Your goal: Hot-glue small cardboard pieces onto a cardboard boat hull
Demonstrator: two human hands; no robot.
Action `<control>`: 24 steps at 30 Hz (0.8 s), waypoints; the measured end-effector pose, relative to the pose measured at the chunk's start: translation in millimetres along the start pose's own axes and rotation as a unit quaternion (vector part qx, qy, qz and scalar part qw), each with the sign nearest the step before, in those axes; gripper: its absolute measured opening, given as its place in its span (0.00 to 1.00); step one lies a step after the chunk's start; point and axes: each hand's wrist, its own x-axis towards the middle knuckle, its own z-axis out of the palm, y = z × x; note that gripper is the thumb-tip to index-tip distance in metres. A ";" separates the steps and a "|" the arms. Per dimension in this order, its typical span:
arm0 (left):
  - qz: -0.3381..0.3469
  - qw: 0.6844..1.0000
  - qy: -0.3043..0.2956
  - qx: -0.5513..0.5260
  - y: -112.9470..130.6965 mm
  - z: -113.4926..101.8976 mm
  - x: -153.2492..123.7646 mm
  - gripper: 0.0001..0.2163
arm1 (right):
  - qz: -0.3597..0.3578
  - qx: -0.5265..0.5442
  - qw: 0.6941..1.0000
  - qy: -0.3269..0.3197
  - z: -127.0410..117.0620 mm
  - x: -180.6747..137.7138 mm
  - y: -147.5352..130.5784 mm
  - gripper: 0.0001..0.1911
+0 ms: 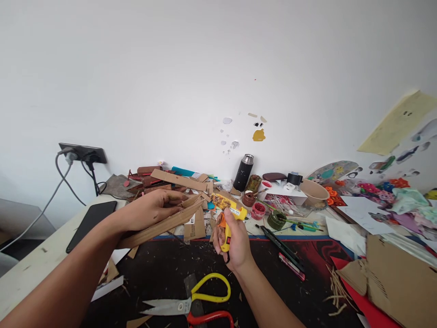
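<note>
My right hand [235, 241] is wrapped round the handle of a yellow glue gun [235, 208], its nozzle pointing left. To the left, my left hand [153, 209] grips a long cardboard strip [164, 226] that slants up towards the nozzle. The far end of the strip is close to the nozzle; I cannot tell whether they touch. Below both hands, scissors [184, 306] with one yellow and one red handle lie with blades pointing left on the dark mat [164, 259].
A black phone [91, 225] lies at the left. Cardboard scraps [180, 180] are heaped at the back. A black flask [244, 173], paint jars [276, 220] and a beige bowl [314, 191] stand behind. A dark green pen-like tool [282, 248] and cardboard sheets [403, 278] are at the right.
</note>
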 end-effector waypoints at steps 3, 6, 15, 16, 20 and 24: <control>0.002 1.000 -0.002 -0.002 -0.9 -0.3 0.2 0.17 | 0.001 -0.002 1.000 0.002 0.6 -0.7 -1.6 0.35; 0.001 1.000 0.001 0.000 0.1 -0.1 0.8 0.17 | 0.002 0.000 1.000 0.001 1.3 -1.9 -3.2 0.34; -0.004 0.999 0.020 -0.050 6.7 -5.0 -3.5 0.20 | 0.019 -0.023 0.999 0.022 -2.6 4.7 -1.7 0.30; -0.012 0.997 0.040 -0.066 7.2 -6.9 -5.0 0.20 | 0.024 -0.041 0.999 0.006 -3.5 4.9 -0.6 0.31; -0.051 0.975 0.177 -0.125 6.8 -13.2 -8.0 0.21 | 0.024 -0.178 0.981 -0.073 -5.1 -3.6 8.5 0.29; -0.054 0.972 0.213 -0.079 3.6 -12.3 -4.7 0.20 | -0.148 -0.491 0.839 -0.181 -0.2 -20.7 22.0 0.21</control>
